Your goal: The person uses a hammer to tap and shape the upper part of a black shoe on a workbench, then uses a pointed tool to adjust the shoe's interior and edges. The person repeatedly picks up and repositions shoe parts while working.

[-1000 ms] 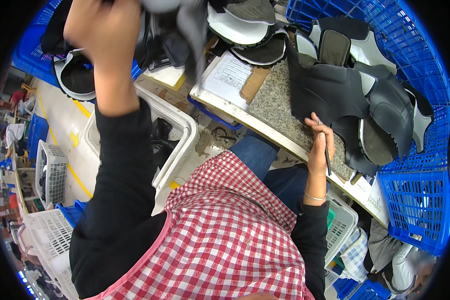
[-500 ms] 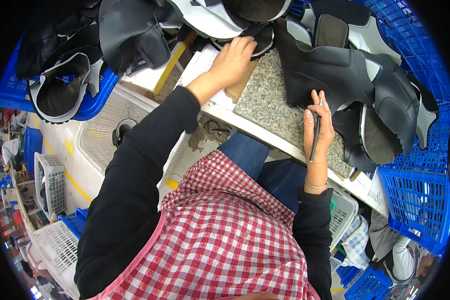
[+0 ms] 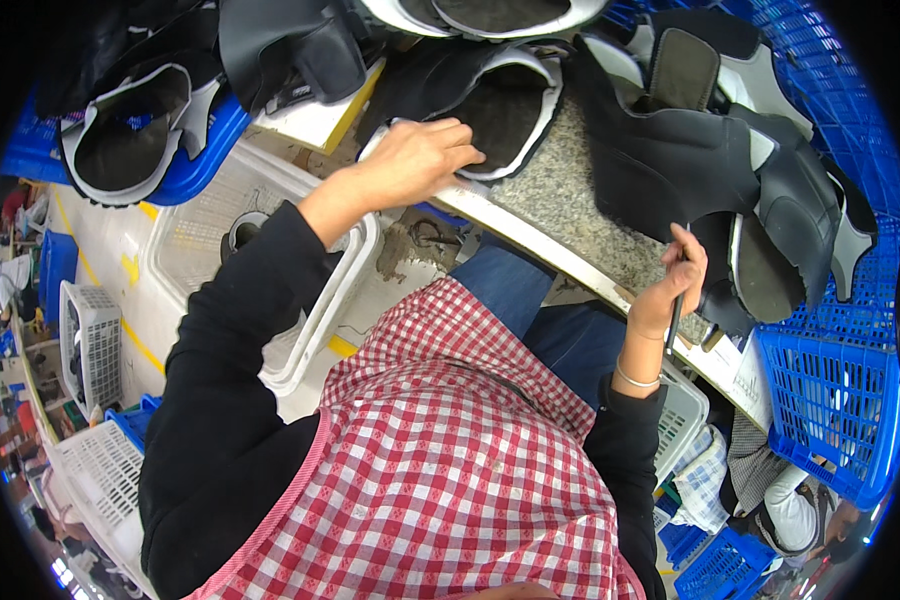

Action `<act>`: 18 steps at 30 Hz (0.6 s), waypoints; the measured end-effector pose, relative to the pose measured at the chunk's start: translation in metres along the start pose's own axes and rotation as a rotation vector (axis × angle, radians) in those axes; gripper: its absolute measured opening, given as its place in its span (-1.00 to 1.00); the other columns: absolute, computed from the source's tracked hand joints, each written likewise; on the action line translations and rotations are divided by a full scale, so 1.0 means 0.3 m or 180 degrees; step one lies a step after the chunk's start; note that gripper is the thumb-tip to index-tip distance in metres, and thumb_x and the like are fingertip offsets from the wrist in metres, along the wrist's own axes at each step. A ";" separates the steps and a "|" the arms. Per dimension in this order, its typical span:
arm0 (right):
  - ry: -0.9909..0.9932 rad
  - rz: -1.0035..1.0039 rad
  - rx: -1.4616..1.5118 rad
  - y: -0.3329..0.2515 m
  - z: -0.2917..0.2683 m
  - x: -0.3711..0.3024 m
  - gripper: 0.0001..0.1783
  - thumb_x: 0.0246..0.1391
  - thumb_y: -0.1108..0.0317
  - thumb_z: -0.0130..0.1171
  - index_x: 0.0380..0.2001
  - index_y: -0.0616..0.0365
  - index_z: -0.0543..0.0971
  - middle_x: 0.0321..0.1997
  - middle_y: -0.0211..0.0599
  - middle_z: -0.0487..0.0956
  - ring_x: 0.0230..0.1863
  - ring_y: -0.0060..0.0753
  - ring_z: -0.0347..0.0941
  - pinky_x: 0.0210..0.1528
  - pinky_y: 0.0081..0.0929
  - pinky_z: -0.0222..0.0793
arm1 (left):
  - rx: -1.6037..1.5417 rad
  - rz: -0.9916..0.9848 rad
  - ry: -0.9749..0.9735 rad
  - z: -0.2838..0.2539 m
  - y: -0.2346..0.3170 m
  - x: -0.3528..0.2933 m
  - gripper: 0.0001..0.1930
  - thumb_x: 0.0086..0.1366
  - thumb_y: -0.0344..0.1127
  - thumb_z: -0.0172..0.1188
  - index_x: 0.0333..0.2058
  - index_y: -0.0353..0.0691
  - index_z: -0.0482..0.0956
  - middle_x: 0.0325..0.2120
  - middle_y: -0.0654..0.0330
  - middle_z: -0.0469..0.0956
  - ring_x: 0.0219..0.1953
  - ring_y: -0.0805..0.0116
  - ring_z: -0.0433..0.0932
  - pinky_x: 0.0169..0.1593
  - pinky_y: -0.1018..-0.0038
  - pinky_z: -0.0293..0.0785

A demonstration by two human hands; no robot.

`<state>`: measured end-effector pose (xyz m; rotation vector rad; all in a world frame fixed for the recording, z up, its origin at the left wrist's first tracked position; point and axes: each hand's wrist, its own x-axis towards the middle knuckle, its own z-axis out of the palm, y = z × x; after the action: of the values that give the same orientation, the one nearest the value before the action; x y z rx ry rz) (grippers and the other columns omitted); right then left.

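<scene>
My left hand (image 3: 415, 165) is closed on the near edge of a black shoe upper (image 3: 435, 85) with a white-edged opening. This upper lies over the front of the speckled stone slab (image 3: 560, 190) on the bench. A slim dark pen-like tool (image 3: 675, 325) sits between the fingers of my right hand (image 3: 670, 285), which hovers by the bench's front edge. Just beyond that hand lies a heap of black shoe uppers (image 3: 670, 155), some showing grey linings and white edges.
A tall blue basket (image 3: 835, 400) stands at the right. Left of the bench are a white crate (image 3: 305, 345) and a blue tray (image 3: 205, 150) bearing more uppers. Further uppers (image 3: 290, 50) crowd the bench's far left. A yellow-edged board (image 3: 320, 120) sticks out beside them.
My left hand has come nearer and leftward, drawing the shoe upper from the far pile onto the front of the bench. My right hand has shifted right and nearer with its tool.
</scene>
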<state>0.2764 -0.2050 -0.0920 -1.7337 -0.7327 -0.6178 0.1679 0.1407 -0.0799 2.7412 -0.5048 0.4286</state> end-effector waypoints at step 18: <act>-0.1904 0.1059 0.0366 -0.058 0.527 0.045 -0.64 0.19 0.18 0.42 -0.48 0.17 0.52 -0.56 -0.48 0.53 -0.48 -0.67 0.34 -0.41 -0.57 0.30 | -0.0071 -0.1256 0.0631 0.196 -0.138 0.051 -0.67 0.26 -0.10 0.34 -0.07 -0.09 0.61 -0.14 0.20 0.67 -0.07 0.08 0.65 -0.08 0.17 0.59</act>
<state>0.2793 -0.0467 -0.1127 -1.8894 -0.8361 0.1834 0.2111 0.1517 -0.1383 2.6482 0.0819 0.5756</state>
